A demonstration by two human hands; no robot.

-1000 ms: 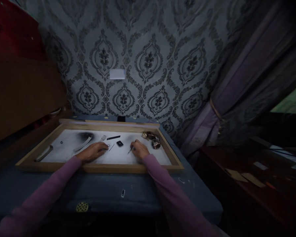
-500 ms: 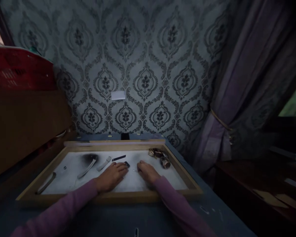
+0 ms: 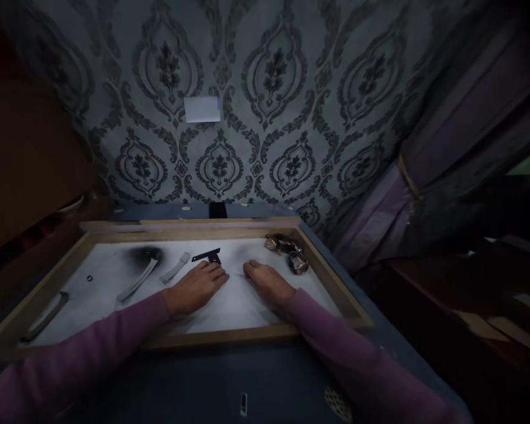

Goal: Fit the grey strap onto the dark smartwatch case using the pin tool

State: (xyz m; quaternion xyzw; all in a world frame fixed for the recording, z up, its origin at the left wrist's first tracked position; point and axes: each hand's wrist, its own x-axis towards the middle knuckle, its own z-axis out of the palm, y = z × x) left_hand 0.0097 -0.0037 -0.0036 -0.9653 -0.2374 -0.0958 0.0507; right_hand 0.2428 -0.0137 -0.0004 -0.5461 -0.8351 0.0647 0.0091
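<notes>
Ornate patterned wallpaper [image 3: 274, 76] rises dimly behind our blue-covered worktop [image 3: 194, 383], where a shallow wooden tray [image 3: 221, 338] with a white floor lies under both forearms. Our right hand [image 3: 268, 284] is curled, thumb and forefinger seemingly pinched on a thin tool [image 3: 240, 275] whose faint tip points toward our other hand. Our left hand [image 3: 196, 287] lies palm down with fingers bent; we cannot tell whether its fingertips are pressed on anything. Just beyond its knuckles, partly hidden, sits a small dark square piece [image 3: 214, 258], with a flat black bar [image 3: 201, 256] right beside it, touching or overlapping.

We judge the step in hand to be positioning the square piece for close work with the tool. Next, that would call for a steady left grip on the piece and a fine, light pinch on the right.

Farther out, a short pale strap [image 3: 175, 268] lies left of the left hand, then a longer pale strap [image 3: 138, 281], a tiny ring [image 3: 89, 278] and a curved band [image 3: 48, 317]. Past the right hand, toward the far right corner, several watches [image 3: 298, 263] cluster together.
</notes>
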